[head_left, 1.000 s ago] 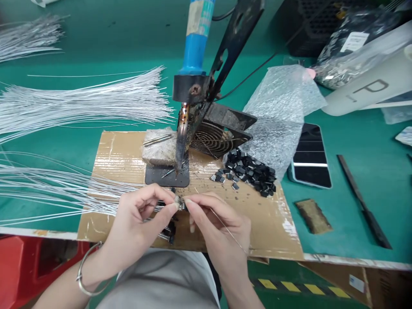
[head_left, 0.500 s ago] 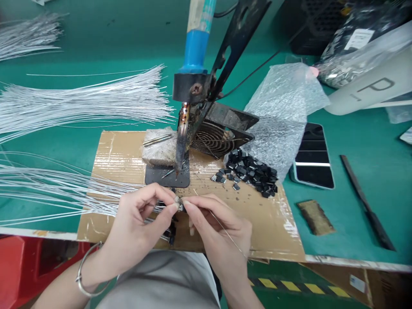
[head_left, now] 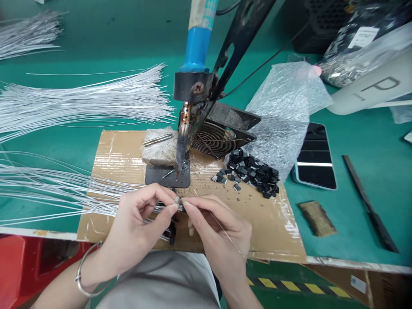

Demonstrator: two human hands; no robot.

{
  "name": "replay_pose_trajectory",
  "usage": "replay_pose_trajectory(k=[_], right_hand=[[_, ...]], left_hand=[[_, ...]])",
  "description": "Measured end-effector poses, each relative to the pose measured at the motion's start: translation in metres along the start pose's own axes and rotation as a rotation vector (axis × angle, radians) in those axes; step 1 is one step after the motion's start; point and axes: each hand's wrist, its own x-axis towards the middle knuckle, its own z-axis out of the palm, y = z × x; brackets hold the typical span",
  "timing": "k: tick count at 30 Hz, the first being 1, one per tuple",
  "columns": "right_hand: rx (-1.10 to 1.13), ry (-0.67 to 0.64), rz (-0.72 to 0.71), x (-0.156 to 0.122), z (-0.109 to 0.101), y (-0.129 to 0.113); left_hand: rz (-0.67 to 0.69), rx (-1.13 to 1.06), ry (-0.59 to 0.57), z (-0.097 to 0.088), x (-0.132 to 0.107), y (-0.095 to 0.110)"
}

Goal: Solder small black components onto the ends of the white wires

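Thumb and forefinger of my left hand (head_left: 144, 221) are closed in a pinch at the front of the cardboard, where white wires (head_left: 106, 201) run in from the left. What exactly they grip is covered by the fingertips. Tip to tip with it, my right hand (head_left: 220, 227) pinches a small black connector (head_left: 181, 207), mostly hidden. A thin solder wire (head_left: 225, 231) passes between the right hand's fingers and across its palm. Several black-ended wires (head_left: 170, 236) lie under the left hand. Beyond the hands, a blue-handled soldering iron (head_left: 183, 137) points down in its stand.
Loose black connectors (head_left: 257, 171) are heaped at the right, near bubble wrap (head_left: 280, 107) and a small fan (head_left: 215, 137). A phone (head_left: 315, 159), a sponge (head_left: 318, 219) and a dark flat tool (head_left: 370, 204) lie farther right. Another wire bundle (head_left: 96, 98) spreads behind.
Both hands keep the same pinch in the same place. The view has shifted very slightly, moving the right-hand objects a little toward the right.
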Motion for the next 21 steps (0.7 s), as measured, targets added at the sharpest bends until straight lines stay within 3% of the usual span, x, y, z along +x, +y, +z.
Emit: replay_pose_trajectory(k=[15, 21], right_hand=[[-0.010, 0.010, -0.009, -0.0024, 0.0005, 0.0056], [-0.146, -0.029, -0.103, -0.0037, -0.0063, 0.0057]], left_hand=[[0.003, 0.038, 0.007, 0.0012, 0.0000, -0.0007], [-0.022, 0.061, 0.003, 0.0027, 0.0051, 0.0033]])
